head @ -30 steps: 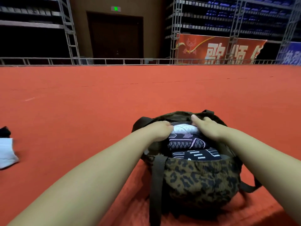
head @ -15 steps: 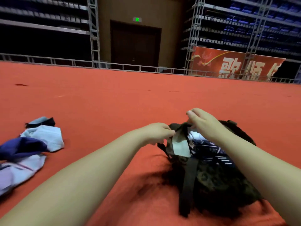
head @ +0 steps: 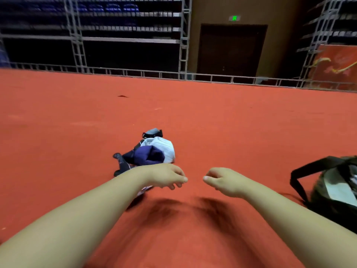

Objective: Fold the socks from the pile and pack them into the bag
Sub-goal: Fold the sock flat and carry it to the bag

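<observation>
Red carpet (head: 212, 117), dark door (head: 231, 51), metal scaffolding (head: 183, 35)

Two forearms in shot, both bare from frame edge to wrist, no sleeves showing. Left hand (head: 166, 176) bare, no glove, ring or watch. Right hand (head: 222, 179) same: bare, short plain nails.
</observation>
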`<state>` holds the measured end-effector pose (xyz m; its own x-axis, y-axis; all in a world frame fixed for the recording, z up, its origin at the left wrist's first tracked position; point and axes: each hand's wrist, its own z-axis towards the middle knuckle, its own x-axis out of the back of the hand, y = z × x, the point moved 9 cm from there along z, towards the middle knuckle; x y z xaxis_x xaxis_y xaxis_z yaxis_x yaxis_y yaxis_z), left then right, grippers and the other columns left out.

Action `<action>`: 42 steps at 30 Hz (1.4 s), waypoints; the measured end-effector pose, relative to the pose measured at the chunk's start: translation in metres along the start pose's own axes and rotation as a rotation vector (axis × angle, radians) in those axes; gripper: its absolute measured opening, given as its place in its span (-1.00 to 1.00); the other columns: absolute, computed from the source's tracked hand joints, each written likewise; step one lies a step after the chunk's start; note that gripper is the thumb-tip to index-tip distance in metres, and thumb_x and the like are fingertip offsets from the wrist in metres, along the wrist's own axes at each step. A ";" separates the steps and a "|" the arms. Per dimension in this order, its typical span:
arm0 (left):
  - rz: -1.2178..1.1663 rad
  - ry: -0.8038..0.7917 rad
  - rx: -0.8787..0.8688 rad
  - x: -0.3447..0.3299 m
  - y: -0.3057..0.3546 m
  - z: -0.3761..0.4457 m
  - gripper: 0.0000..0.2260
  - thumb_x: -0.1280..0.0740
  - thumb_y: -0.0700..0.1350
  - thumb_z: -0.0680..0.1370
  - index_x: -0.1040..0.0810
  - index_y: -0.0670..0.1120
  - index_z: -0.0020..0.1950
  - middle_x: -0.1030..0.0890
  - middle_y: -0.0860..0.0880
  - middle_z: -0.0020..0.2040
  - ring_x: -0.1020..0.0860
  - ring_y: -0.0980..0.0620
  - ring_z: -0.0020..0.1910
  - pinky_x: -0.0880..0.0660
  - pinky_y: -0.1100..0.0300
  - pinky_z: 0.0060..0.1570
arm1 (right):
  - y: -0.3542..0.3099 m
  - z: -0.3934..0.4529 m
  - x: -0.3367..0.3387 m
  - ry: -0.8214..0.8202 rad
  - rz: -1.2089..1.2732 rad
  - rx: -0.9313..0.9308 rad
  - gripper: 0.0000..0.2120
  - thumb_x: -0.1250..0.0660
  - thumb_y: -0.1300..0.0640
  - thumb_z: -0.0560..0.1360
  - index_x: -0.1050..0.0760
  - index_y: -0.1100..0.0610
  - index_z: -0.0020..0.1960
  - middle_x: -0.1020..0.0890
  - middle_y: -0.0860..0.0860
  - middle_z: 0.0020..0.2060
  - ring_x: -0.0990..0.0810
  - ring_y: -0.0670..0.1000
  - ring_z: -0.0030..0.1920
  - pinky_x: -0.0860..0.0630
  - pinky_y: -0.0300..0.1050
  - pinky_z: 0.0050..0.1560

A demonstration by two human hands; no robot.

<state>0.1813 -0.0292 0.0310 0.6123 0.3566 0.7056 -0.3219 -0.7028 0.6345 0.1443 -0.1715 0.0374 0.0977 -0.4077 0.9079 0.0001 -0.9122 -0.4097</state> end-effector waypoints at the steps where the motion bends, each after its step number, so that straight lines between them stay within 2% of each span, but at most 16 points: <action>1: 0.001 0.011 0.004 0.005 -0.010 -0.003 -0.86 -0.21 0.04 0.59 -0.50 0.03 0.05 -0.59 0.05 0.01 -0.57 0.06 -0.05 -0.40 0.24 -0.18 | -0.007 0.002 -0.008 -0.022 -0.031 0.012 -0.72 -0.16 -0.08 0.59 -0.50 0.08 0.09 -0.58 0.02 0.03 -0.50 -0.01 -0.01 -0.32 -0.21 -0.08; 5: -0.067 0.260 0.011 0.054 -0.048 -0.015 -0.86 -0.26 0.02 0.55 -0.55 0.01 -0.13 -0.62 0.10 -0.16 -0.62 0.07 -0.13 -0.45 0.24 -0.28 | -0.027 0.015 -0.037 -0.075 -0.058 0.039 -0.66 -0.15 -0.10 0.59 -0.51 0.12 0.16 -0.59 0.04 0.14 -0.52 0.03 0.13 -0.40 -0.14 0.09; 8: -0.174 0.599 0.024 0.096 -0.071 -0.019 -0.84 -0.29 -0.02 0.52 -0.56 -0.02 -0.22 -0.60 0.04 -0.24 -0.55 0.02 -0.22 -0.46 0.11 -0.16 | -0.023 0.015 -0.049 -0.095 -0.011 0.023 -0.74 -0.14 -0.09 0.60 -0.46 0.06 -0.10 -0.55 -0.05 -0.11 -0.48 0.00 -0.05 -0.35 -0.15 -0.07; 10: -0.126 0.736 0.053 0.110 -0.084 -0.017 -0.88 -0.30 -0.03 0.52 -0.55 -0.01 -0.19 -0.60 -0.01 -0.15 -0.53 0.00 -0.16 -0.43 0.12 -0.11 | -0.015 0.014 -0.055 -0.094 0.038 0.000 -0.72 -0.15 -0.10 0.59 -0.41 0.04 -0.20 -0.50 -0.07 -0.23 -0.47 0.01 -0.12 -0.36 -0.13 -0.12; 12: -0.079 0.801 0.080 0.114 -0.092 -0.007 -0.84 -0.31 0.02 0.49 -0.55 0.00 0.00 -0.58 -0.04 0.03 -0.54 -0.07 0.04 -0.43 0.09 0.01 | -0.001 0.016 -0.061 -0.091 0.121 -0.029 -0.68 -0.16 -0.11 0.58 -0.48 0.11 -0.14 -0.59 0.02 -0.18 -0.56 0.06 -0.12 -0.45 -0.07 -0.07; 15: -0.090 0.804 0.194 0.108 -0.101 0.011 -0.43 -0.32 0.22 0.39 -0.39 -0.02 0.32 -0.47 -0.06 0.25 -0.43 -0.15 0.26 -0.36 0.04 0.21 | 0.017 0.022 -0.065 -0.077 0.290 -0.076 -0.67 -0.16 -0.08 0.59 -0.52 0.17 -0.06 -0.63 0.07 -0.15 -0.59 0.02 -0.22 -0.49 -0.15 -0.18; 18: -0.216 0.808 0.223 0.103 -0.106 0.022 -0.19 -0.28 0.34 0.21 -0.32 0.01 0.39 -0.43 -0.08 0.32 -0.42 -0.13 0.28 -0.37 -0.03 0.27 | 0.022 0.028 -0.066 -0.056 0.467 -0.096 -0.74 -0.15 0.01 0.62 -0.51 0.13 -0.10 -0.58 -0.01 -0.23 -0.49 -0.09 -0.35 -0.41 -0.34 -0.36; 20: -0.266 0.821 0.180 0.097 -0.103 0.028 -0.26 -0.38 0.28 0.27 -0.35 -0.01 0.37 -0.45 -0.05 0.28 -0.45 -0.08 0.25 -0.38 0.01 0.26 | 0.027 0.031 -0.068 -0.038 0.540 -0.106 -0.74 -0.15 0.03 0.62 -0.51 0.15 -0.08 -0.56 -0.01 -0.25 -0.46 -0.13 -0.41 -0.38 -0.38 -0.41; 23: -0.307 0.807 0.043 0.084 -0.080 0.037 -0.60 -0.47 0.03 0.41 -0.46 -0.02 0.18 -0.49 0.02 -0.03 -0.48 0.04 -0.01 -0.39 0.21 0.00 | 0.035 0.037 -0.072 0.014 0.633 -0.111 -0.72 -0.15 0.02 0.62 -0.51 0.21 -0.03 -0.56 0.00 -0.26 -0.47 -0.13 -0.45 -0.39 -0.32 -0.40; 26: -0.354 0.739 -0.147 0.063 -0.042 0.046 -0.84 -0.45 -0.12 0.44 -0.50 0.01 -0.05 -0.44 0.08 -0.28 -0.42 0.15 -0.28 -0.33 0.40 -0.27 | 0.047 0.042 -0.059 0.191 0.824 -0.126 -0.76 -0.14 0.05 0.62 -0.49 0.18 -0.03 -0.55 0.01 -0.25 -0.50 -0.05 -0.38 -0.41 -0.25 -0.45; 29: -0.489 0.577 -0.336 0.029 -0.002 0.056 -0.83 -0.44 -0.20 0.46 -0.52 0.05 -0.19 -0.50 0.12 -0.32 -0.44 0.27 -0.36 -0.37 0.41 -0.26 | 0.065 0.039 -0.036 0.466 1.043 -0.127 -0.79 -0.15 0.10 0.62 -0.50 0.14 -0.06 -0.57 0.04 -0.22 -0.52 -0.02 -0.28 -0.47 -0.25 -0.33; 31: -0.576 0.463 -0.431 -0.001 0.019 0.064 -0.88 -0.42 -0.16 0.40 -0.53 0.05 -0.21 -0.54 0.17 -0.37 -0.44 0.31 -0.36 -0.38 0.41 -0.24 | 0.078 0.032 -0.029 0.607 1.152 -0.141 -0.83 -0.17 0.11 0.61 -0.50 0.15 -0.01 -0.57 0.04 -0.15 -0.53 -0.04 -0.20 -0.48 -0.30 -0.21; 35: -0.797 0.310 -0.469 -0.045 0.020 0.083 -0.90 -0.37 -0.11 0.34 -0.56 0.01 -0.17 -0.56 0.16 -0.31 -0.47 0.23 -0.28 -0.38 0.35 -0.19 | 0.089 0.031 -0.038 0.516 1.428 -0.063 -0.81 -0.22 0.01 0.54 -0.50 0.11 0.00 -0.60 0.08 -0.07 -0.58 -0.01 -0.11 -0.50 -0.14 -0.01; 37: -0.964 0.277 -0.462 -0.047 0.010 0.087 -0.88 -0.43 -0.10 0.29 -0.61 0.01 -0.20 -0.60 0.06 -0.24 -0.51 0.14 -0.24 -0.43 0.30 -0.17 | 0.084 0.032 -0.039 0.364 1.213 0.009 -0.72 -0.24 -0.11 0.51 -0.56 0.05 0.06 -0.64 0.04 0.02 -0.60 -0.03 0.00 -0.47 -0.10 0.09; 39: -1.133 0.201 -0.478 -0.045 0.005 0.089 -0.87 -0.48 -0.15 0.27 -0.64 0.02 -0.23 -0.65 -0.02 -0.23 -0.59 0.10 -0.26 -0.51 0.30 -0.18 | 0.083 0.034 -0.042 0.280 1.015 0.031 -0.65 -0.17 -0.19 0.48 -0.53 -0.06 0.13 -0.62 -0.05 0.09 -0.57 -0.06 0.04 -0.45 -0.13 0.07; 42: -1.242 0.046 -0.519 -0.045 0.005 0.087 -0.71 -0.64 -0.01 0.12 -0.65 0.04 -0.25 -0.67 -0.07 -0.24 -0.64 0.05 -0.25 -0.56 0.25 -0.17 | 0.089 0.040 -0.037 0.352 0.917 -0.010 -0.58 -0.11 -0.18 0.41 -0.39 -0.16 0.24 -0.47 -0.15 0.24 -0.46 -0.19 0.17 -0.37 -0.28 0.16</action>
<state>0.2150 -0.1023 -0.0256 0.6749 0.6099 -0.4155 0.1834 0.4067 0.8950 0.1802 -0.2359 -0.0363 -0.2461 -0.9455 0.2133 0.0640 -0.2355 -0.9698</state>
